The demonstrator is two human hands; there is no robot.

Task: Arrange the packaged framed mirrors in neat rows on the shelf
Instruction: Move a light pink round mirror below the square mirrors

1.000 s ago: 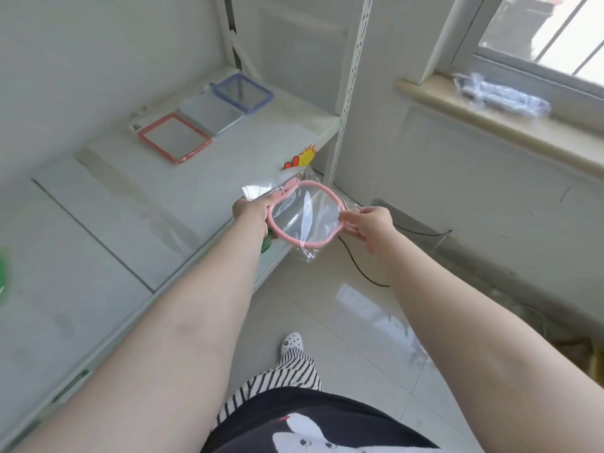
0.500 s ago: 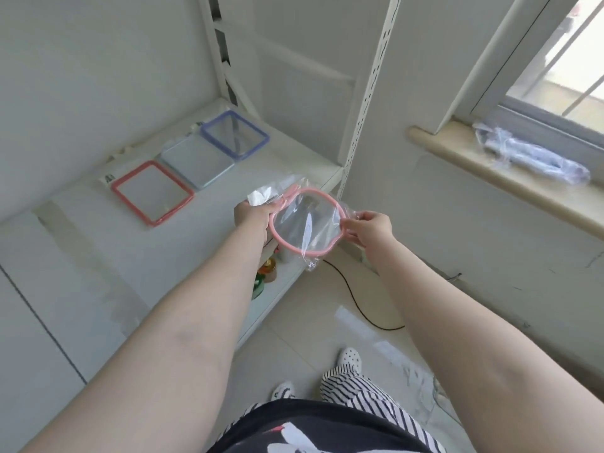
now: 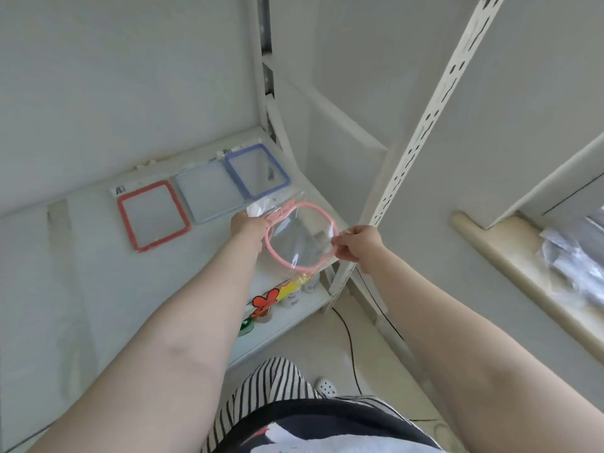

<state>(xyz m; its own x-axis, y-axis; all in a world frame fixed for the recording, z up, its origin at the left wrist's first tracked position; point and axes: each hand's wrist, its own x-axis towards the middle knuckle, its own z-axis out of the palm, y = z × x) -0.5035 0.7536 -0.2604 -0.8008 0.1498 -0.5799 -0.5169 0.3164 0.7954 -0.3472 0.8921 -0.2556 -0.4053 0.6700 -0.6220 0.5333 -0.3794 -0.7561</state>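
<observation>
White shelving unit in a pale room corner.
A perforated upright (image 3: 421,138) stands by a beige windowsill (image 3: 510,273); a black cable (image 3: 351,348) crosses the glossy tiled floor (image 3: 376,380).

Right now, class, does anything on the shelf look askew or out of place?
Slightly. Three square mirrors lie in a row at the back: the red-framed mirror sits lower than the pale blue-framed mirror and the dark blue-framed mirror, and looks turned a little. Both hands hold the round pink-framed mirror, not yet placed.

Three packaged mirrors (image 3: 209,197) are lined up side by side along the shelf's (image 3: 98,289) back edge, toward its right end. A fourth mirror (image 3: 302,237) is held above the right front corner.
</observation>
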